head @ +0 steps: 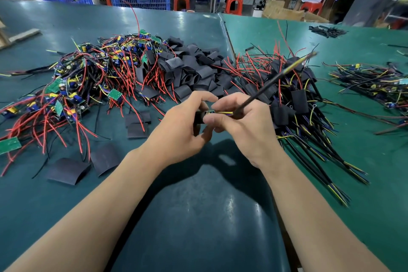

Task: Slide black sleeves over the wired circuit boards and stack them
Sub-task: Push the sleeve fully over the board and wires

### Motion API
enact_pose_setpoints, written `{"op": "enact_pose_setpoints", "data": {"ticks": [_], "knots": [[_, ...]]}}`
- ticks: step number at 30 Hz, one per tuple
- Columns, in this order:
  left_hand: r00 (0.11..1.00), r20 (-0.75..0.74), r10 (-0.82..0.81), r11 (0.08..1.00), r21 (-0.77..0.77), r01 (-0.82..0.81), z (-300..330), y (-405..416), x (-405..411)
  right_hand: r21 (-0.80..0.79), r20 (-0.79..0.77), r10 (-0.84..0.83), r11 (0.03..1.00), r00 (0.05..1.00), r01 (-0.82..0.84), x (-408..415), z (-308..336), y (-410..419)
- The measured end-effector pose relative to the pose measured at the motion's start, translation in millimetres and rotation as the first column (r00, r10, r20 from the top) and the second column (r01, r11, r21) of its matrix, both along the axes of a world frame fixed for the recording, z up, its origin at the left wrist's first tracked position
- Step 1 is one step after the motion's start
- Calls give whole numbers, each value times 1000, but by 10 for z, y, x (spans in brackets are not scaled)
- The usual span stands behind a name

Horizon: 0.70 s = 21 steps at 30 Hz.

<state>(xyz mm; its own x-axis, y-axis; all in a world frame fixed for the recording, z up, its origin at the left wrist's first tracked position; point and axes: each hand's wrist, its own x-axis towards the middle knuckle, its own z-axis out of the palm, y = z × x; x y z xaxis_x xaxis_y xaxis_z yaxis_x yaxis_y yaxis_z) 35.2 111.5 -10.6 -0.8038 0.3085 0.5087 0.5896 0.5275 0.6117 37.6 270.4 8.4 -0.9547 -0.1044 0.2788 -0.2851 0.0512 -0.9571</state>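
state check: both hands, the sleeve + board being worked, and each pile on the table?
left hand: grips black sleeve.
right hand: pinches wired circuit board, partly inside the sleeve.
board's black lead: sticks up to the right, off the table.
bare board pile: unsleeved, tangled.
empty sleeve pile: loose heap.
sleeved pile: sleeves on, stacked at right.

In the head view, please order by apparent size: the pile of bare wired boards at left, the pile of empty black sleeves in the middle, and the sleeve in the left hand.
1. Pile of bare wired boards
2. Pile of empty black sleeves
3. Sleeve in the left hand, mostly hidden by fingers
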Motion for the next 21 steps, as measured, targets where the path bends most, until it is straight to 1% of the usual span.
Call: {"op": "enact_pose_setpoints", "data": {"ticks": [2,4,6,7,10,12,17,21], "knots": [[997,-65,32,999,8,-31,26,-17,1,-108,51,15,994,999,-10,-13,2,5],[979,-181,91,996,8,-91,59,-60,-7,-219,123,29,976,992,-1,-25,8,9],[950,-291,111,992,-17,-121,84,-114,-17,-331,198,47,943,979,21,-37,18,20],[942,-319,108,992,-31,-124,90,-131,-23,-381,228,65,924,972,28,-43,24,31],[936,-338,100,993,-28,-116,83,-143,-28,-502,300,164,865,940,10,-49,42,66],[931,-346,115,992,-11,-126,81,-139,-24,-519,315,192,855,930,-1,-49,49,79],[894,-411,177,984,46,-174,69,-108,-5,-481,285,136,876,949,19,-47,45,83],[909,-364,203,979,96,-180,74,-93,10,-486,257,165,874,952,-21,-48,27,55]]}}
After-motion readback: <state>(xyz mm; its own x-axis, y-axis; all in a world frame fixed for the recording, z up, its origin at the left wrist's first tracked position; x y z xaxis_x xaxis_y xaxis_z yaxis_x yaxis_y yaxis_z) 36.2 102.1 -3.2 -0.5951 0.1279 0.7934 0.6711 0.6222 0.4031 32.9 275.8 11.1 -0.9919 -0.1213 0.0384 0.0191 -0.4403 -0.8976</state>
